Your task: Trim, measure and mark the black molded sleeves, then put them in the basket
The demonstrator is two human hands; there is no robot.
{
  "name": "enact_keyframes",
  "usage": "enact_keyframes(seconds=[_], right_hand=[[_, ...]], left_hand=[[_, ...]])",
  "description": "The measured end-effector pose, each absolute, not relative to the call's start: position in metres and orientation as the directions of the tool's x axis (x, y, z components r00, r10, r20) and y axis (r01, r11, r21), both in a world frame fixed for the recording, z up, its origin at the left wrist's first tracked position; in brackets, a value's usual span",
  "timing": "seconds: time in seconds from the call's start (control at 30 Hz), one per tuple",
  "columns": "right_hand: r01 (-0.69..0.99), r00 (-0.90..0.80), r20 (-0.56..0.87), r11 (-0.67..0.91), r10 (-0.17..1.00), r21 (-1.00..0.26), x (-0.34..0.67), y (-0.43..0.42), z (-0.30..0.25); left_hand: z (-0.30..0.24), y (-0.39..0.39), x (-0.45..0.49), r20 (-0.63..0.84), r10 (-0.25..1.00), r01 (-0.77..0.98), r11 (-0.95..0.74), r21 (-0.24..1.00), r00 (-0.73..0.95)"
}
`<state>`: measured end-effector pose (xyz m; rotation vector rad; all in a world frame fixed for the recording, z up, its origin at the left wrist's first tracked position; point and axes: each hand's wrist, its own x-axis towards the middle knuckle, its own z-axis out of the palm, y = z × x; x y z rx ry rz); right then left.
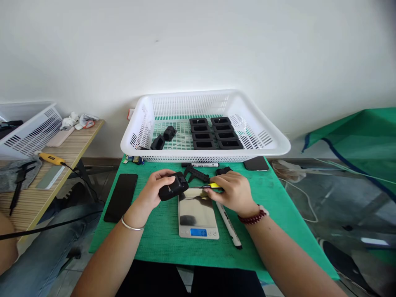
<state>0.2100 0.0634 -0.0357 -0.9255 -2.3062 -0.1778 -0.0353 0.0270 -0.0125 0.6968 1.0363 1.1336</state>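
My left hand (157,187) is closed around a black moulded block (173,187), held tilted above the left edge of a small digital scale (198,214). My right hand (232,189) grips a yellow-and-black craft knife (215,186). Its thin tip points left, towards the block, with a small gap between them. The scale has a shiny metal plate and a lit blue display. Just beyond the hands lies a black caliper (198,175). A white marker pen (228,225) rests at the scale's right side, and another marker (204,164) lies behind the caliper.
A white plastic basket (204,154) at the back holds several black rectangular frames (203,144) and two separate black pieces (163,138). A phone (120,197) lies left on the green cloth (167,247). Someone's jeans-clad leg (58,243) is beside a wooden table (77,152) with a yellow tool (52,159).
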Motion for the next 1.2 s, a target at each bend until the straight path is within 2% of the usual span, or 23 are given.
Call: enact_keyframes(seconds=[0.13,0.3,0.47,0.57,0.7,0.8,0.9,1.1,1.2], right_hand=[[0.653,-0.569,0.586,0.75,0.577,-0.105,0.2102,0.0641,-0.0368],[0.607,-0.574,0.608,0.784,0.549,-0.134,0.2117,0.0647,-0.0378],[0.662,-0.546,0.59,0.738,0.595,-0.132,0.2105,0.0649,-0.0377],[0.655,-0.53,0.616,0.743,0.582,-0.138,0.2094,0.0633,-0.0359],[0.601,-0.594,0.59,0.789,0.547,-0.126,0.2085,0.0622,-0.0359],[0.622,-0.582,0.589,0.773,0.56,-0.121,0.2104,0.065,-0.0387],[0.651,-0.538,0.609,0.746,0.582,-0.138,0.2131,0.0677,-0.0405],[0.617,-0.588,0.574,0.775,0.57,-0.137,0.2124,0.068,-0.0412],[0.659,-0.55,0.6,0.743,0.581,-0.117,0.2119,0.0683,-0.0423]], left_hand=[[-0.0122,0.028,-0.0382,-0.298,0.93,-0.351,0.358,0.865,0.214],[-0.0136,0.0282,-0.0408,-0.29,0.938,-0.37,0.342,0.864,0.191],[-0.012,0.0274,-0.0403,-0.272,0.912,-0.344,0.373,0.862,0.308],[-0.0125,0.0284,-0.0397,-0.292,0.919,-0.355,0.374,0.857,0.263],[-0.0145,0.0301,-0.0402,-0.309,0.92,-0.344,0.379,0.859,0.242],[-0.0151,0.0303,-0.0405,-0.315,0.911,-0.338,0.394,0.855,0.266],[-0.015,0.0305,-0.0407,-0.34,0.915,-0.356,0.398,0.846,0.217],[-0.0155,0.0303,-0.0404,-0.334,0.914,-0.345,0.397,0.851,0.229],[-0.0161,0.0302,-0.0396,-0.345,0.923,-0.363,0.385,0.849,0.172]])
